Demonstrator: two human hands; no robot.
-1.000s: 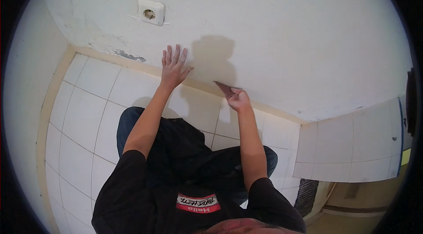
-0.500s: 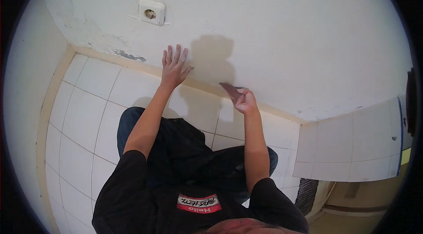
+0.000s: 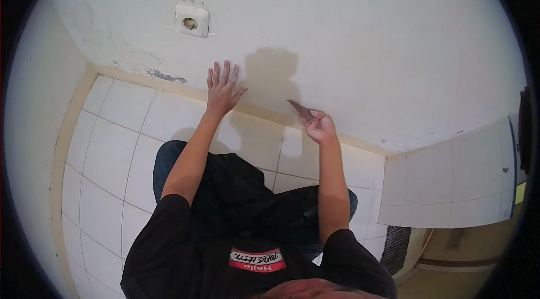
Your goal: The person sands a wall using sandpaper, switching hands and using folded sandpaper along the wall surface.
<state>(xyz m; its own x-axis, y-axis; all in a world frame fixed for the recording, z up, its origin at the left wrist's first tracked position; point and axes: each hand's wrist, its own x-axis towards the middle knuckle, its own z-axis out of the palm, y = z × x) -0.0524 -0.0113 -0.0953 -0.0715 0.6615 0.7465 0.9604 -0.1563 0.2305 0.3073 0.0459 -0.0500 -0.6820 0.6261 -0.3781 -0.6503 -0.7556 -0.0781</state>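
My left hand (image 3: 223, 86) lies spread against the white wall (image 3: 382, 46), fingers pointing up and pale dust on the fingertips. To its right, my right hand (image 3: 320, 127) is closed round one end of a sheet of reddish-brown sandpaper (image 3: 302, 110). The sheet juts out to the upper left with a pointed corner near the wall's lower part. Pale dust also marks the right hand. Whether the sandpaper touches the wall, I cannot tell.
A white power socket (image 3: 192, 21) is set in the wall at upper left. Below it is a grey patch of flaked paint (image 3: 166, 75). A cream skirting strip (image 3: 256, 111) borders the white floor tiles (image 3: 112, 141). At right stands a tiled ledge (image 3: 427, 181).
My right hand has moved slightly right and up with the sandpaper, whose sheet now looks narrower. The left hand stays spread on the wall.
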